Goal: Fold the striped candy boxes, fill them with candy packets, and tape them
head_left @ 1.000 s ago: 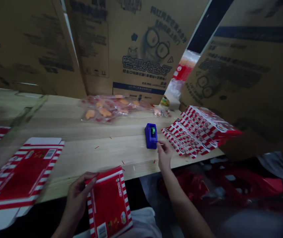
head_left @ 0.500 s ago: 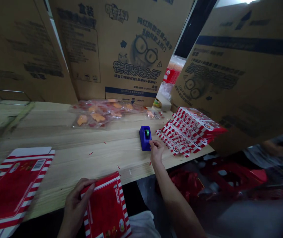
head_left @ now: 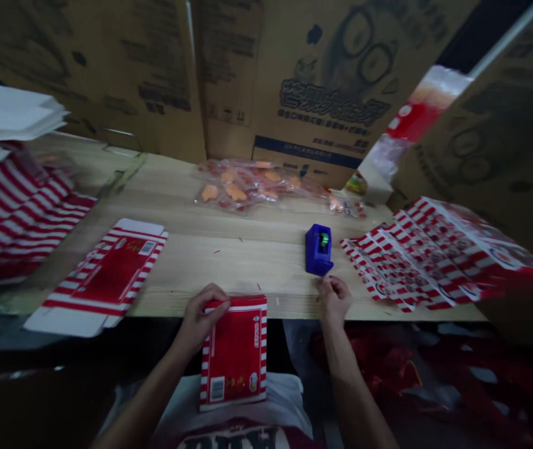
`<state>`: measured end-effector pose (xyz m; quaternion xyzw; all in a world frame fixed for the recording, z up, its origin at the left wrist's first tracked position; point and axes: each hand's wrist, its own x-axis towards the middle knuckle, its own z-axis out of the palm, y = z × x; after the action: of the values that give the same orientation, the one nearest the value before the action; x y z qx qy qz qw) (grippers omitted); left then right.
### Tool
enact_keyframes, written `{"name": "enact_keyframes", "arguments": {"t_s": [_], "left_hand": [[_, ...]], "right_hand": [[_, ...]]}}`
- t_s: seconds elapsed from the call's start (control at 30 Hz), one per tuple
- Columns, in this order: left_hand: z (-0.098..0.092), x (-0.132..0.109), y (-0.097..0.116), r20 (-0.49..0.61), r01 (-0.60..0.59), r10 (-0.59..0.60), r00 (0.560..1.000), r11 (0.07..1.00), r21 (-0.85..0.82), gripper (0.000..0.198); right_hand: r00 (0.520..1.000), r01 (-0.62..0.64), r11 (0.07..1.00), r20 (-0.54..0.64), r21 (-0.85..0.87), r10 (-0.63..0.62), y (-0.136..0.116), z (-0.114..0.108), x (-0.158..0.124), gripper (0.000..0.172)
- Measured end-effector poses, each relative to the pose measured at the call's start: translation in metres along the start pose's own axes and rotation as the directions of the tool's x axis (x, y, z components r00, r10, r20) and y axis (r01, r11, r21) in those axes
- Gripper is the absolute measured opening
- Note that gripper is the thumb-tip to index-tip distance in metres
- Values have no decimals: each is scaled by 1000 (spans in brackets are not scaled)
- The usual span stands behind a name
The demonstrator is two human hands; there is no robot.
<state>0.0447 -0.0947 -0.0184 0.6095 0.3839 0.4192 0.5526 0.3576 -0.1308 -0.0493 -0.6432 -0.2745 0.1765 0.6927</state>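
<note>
My left hand grips the top edge of a folded red-and-white striped carton, which leans against the wooden table's front edge and rests on my lap. My right hand is curled in a pinch just in front of a small blue tape dispenser with a green roll. What its fingers pinch is too small to make out.
A flat unfolded carton lies at the left, with a stack of striped cartons beyond it. More fanned flat cartons lie at the right. Clear snack bags sit at the back, before tall cardboard boxes.
My right hand has drawn back from the dispenser toward the table's front edge. The carton in my left hand has turned upright against the edge. The view has swung left.
</note>
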Motion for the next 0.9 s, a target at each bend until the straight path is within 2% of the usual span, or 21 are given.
{"name": "enact_keyframes", "arguments": {"t_s": [0.03,0.07,0.1,0.13,0.17,0.2,0.23,0.27,0.3,0.33,0.37,0.4,0.43,0.47,0.53,0.6,0.67,0.73,0.77,0.83,0.9], "left_hand": [[1,1,2,8,5,-5,1000,1000,-3,16],[3,2,3,21,10,-10,1000,1000,-8,17],[5,3,5,34,12,-11,999,1000,-12,17],[8,4,6,48,11,-10,999,1000,-14,18],[10,5,7,65,12,-11,998,1000,-12,18],[13,7,8,82,14,-13,997,1000,-5,18],[16,8,8,96,14,-14,995,1000,5,18],[18,9,8,109,13,-15,994,1000,16,18],[20,10,8,118,11,-14,993,1000,25,16],[22,11,8,127,8,-12,992,1000,30,15],[23,12,8,131,1,-5,991,1000,30,14],[23,12,8,132,-6,2,991,1000,27,13],[24,12,8,130,-9,6,991,1000,22,12],[23,12,8,123,-10,7,992,1000,17,12],[23,11,9,106,-1,0,994,1000,9,13],[22,9,10,88,26,-26,996,1000,-5,13],[21,7,12,83,53,-52,995,998,-20,13],[21,6,14,98,63,-60,993,998,-23,14],[21,6,15,111,56,-53,992,998,-23,14],[21,6,19,135,35,-30,990,999,-33,14],[21,6,22,149,36,-27,989,998,-60,14]], "right_hand": [[997,-21,1000,70,6,21,-9,3,-1,36],[979,-41,999,200,-1,40,-21,9,-2,34],[921,-54,998,384,-24,59,-35,17,-1,32],[789,-49,997,610,-61,76,-50,28,0,30],[578,-12,994,811,-104,92,-65,41,2,30],[345,43,991,933,-130,107,-78,55,5,29],[113,119,984,986,-132,119,-90,70,7,28],[-83,200,973,988,-114,133,-99,85,9,26],[-240,276,957,959,-85,154,-105,100,10,24],[-356,349,936,916,-53,184,-108,112,10,20],[-431,420,907,874,-26,224,-110,123,8,16],[-468,493,870,842,-4,269,-110,131,5,12],[-469,569,822,826,12,312,-110,136,1,10],[-446,644,765,824,25,349,-110,139,-3,10],[-364,765,643,852,43,377,-111,140,-11,17],[-286,827,561,889,40,358,-112,137,-16,25],[-217,829,560,923,2,318,-110,132,-16,32],[-184,745,664,934,-69,305,-103,129,-12,48],[-204,659,744,926,-112,319,-97,128,-9,52],[-319,411,885,874,-220,365,-83,125,-4,48],[-438,132,923,814,-362,382,-68,122,-2,46]]}}
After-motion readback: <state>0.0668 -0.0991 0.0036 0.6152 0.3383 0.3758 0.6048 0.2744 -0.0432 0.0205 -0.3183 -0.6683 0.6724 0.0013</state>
